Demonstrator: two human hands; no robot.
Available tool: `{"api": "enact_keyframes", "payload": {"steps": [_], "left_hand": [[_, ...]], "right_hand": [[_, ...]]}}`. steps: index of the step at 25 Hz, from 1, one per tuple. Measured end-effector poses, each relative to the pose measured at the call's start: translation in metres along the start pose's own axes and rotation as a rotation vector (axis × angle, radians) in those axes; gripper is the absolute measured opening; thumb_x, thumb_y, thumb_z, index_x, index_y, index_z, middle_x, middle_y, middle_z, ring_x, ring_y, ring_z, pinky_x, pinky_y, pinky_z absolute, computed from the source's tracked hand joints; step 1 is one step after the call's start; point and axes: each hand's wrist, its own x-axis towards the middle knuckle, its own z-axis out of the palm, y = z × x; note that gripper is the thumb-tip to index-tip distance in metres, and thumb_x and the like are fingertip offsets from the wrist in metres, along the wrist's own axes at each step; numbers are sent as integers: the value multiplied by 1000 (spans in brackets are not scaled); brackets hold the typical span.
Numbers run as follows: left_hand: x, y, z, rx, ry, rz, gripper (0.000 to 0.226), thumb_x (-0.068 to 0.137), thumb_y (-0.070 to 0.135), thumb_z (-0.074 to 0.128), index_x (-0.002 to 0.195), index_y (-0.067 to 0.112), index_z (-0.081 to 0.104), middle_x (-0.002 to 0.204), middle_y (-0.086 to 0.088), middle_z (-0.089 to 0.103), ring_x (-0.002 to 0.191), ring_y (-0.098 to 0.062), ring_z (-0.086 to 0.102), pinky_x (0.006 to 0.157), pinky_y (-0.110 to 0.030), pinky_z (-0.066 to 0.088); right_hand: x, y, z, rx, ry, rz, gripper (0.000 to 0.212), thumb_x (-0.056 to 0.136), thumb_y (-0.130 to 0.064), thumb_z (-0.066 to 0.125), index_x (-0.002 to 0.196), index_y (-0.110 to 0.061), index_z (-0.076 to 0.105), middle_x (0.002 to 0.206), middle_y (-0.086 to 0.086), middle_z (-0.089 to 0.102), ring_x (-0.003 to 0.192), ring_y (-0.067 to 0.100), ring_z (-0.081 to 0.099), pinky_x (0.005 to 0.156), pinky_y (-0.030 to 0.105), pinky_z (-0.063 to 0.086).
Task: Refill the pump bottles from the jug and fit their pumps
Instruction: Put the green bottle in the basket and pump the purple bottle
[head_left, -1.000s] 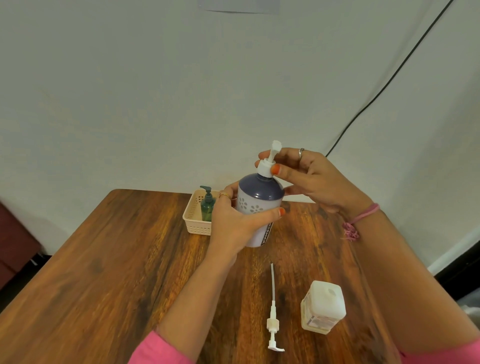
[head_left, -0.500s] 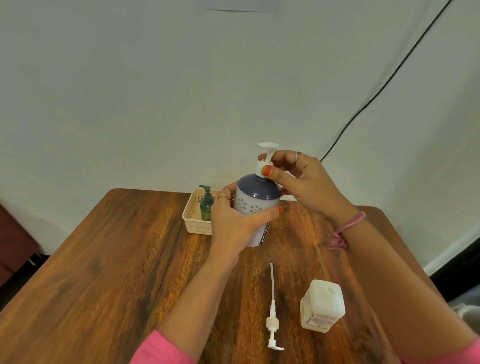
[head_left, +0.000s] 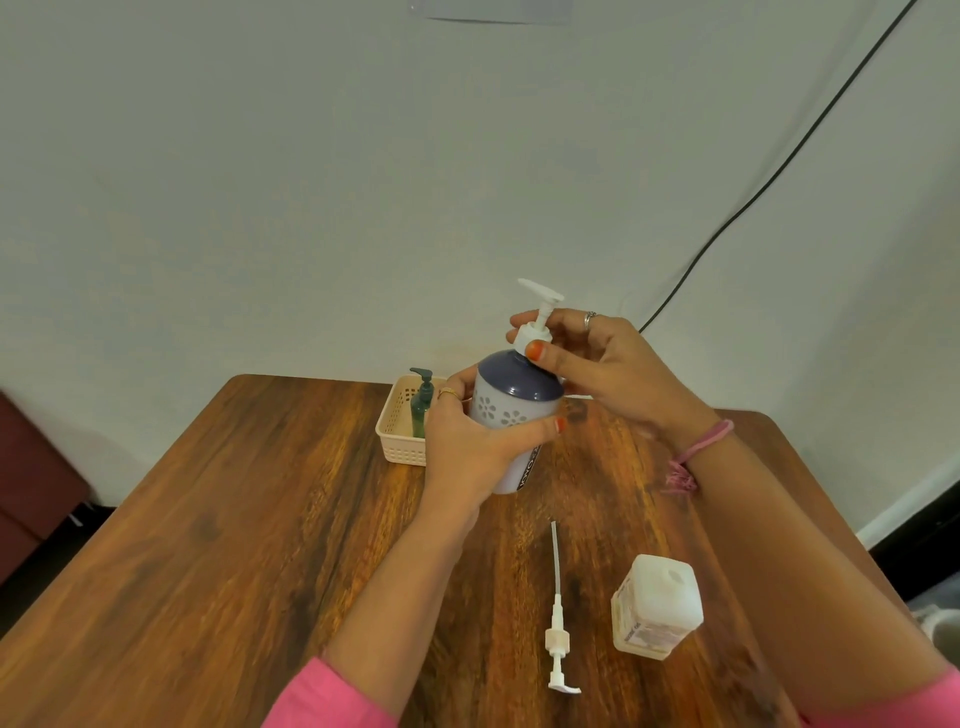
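Gripping the grey-and-white pump bottle (head_left: 511, 415) around its body, the left hand (head_left: 467, 447) holds it upright above the far middle of the tabletop (head_left: 234, 519), bottom edge lifted or just at the wood, hard to tell which. Up top, the right hand (head_left: 608, 364) pinches the white collar of the fitted pump (head_left: 537, 317), thumb in front, fingers curled behind, and the nozzle head sticks up clear of the fingers. That is one pump on a bottle. A second pump, the loose pump (head_left: 558, 623), lies flat on the wood nearer the person, its long dip tube pointing away toward the held bottle. Just to its right stands one squat white jug (head_left: 657, 605), a round opening in its top, well apart from both hands. Behind the left hand sits one cream basket (head_left: 397, 431), and inside it one small green pump bottle (head_left: 421, 410) stands upright with its dark pump on. So two pump bottles, two white pumps, one jug, one basket. Pink sleeves show at both arms, and a pink band circles the right wrist.
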Motion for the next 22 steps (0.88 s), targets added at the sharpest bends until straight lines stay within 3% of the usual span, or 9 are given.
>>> {"api": "enact_keyframes", "payload": {"steps": [3, 6, 9, 12, 15, 18, 20, 22], "left_hand": [[2, -3, -2, 2, 38, 13, 81, 45, 31, 94, 116, 23, 55, 109, 1, 64, 97, -15, 65, 77, -35, 60], [1, -5, -3, 10, 86, 15, 83, 41, 36, 93, 115, 25, 55, 110, 1, 62, 100, -15, 63, 79, -39, 59], [0, -6, -7, 44, 88, 18, 78, 47, 31, 94, 112, 29, 51, 112, 4, 60, 102, -13, 60, 81, -36, 58], [2, -8, -9, 63, 70, 14, 79, 49, 28, 94, 113, 33, 48, 114, 5, 58, 105, -14, 58, 84, -35, 57], [4, -9, -9, 76, 78, 6, 82, 44, 35, 94, 114, 30, 50, 113, 4, 59, 106, -16, 58, 85, -40, 57], [6, -10, -11, 104, 114, 42, 81, 36, 49, 87, 105, 41, 48, 111, 8, 58, 109, -18, 56, 86, -40, 56], [8, -10, -13, 112, 113, 39, 78, 35, 49, 87, 100, 46, 45, 111, 9, 57, 109, -18, 56, 86, -41, 55], [10, -10, -15, 92, 104, 14, 79, 39, 42, 91, 104, 43, 46, 113, 5, 57, 108, -17, 56, 86, -41, 56]], "right_hand": [[2, 2, 19, -58, 249, -26, 25, 81, -21, 74, 104, -16, 69, 97, 1, 72, 94, 14, 68, 88, 37, 56], [3, 5, 31, -23, 401, 2, 31, 68, -30, 83, 92, -16, 68, 85, -4, 70, 81, 9, 67, 77, 30, 57], [5, 1, 28, 32, 203, 100, 41, 76, -30, 76, 112, -16, 64, 101, 0, 72, 92, 11, 69, 79, 27, 55], [5, -7, 16, 107, -9, 154, 36, 89, -25, 62, 124, -22, 60, 116, -2, 68, 104, 9, 67, 85, 25, 55], [9, -7, 25, 78, 109, 114, 30, 83, -23, 70, 111, -12, 67, 102, 2, 72, 94, 13, 70, 80, 25, 56], [14, 2, 46, -148, 365, 61, 49, 68, -43, 81, 99, -10, 64, 88, -3, 71, 79, 9, 70, 67, 21, 55], [16, 2, 46, -186, 345, 121, 53, 65, -50, 80, 97, -11, 64, 87, -3, 72, 79, 8, 70, 63, 20, 52], [15, -4, 37, -4, 169, 199, 50, 70, -42, 77, 111, -19, 61, 103, -5, 71, 89, 7, 70, 70, 20, 54]]}}
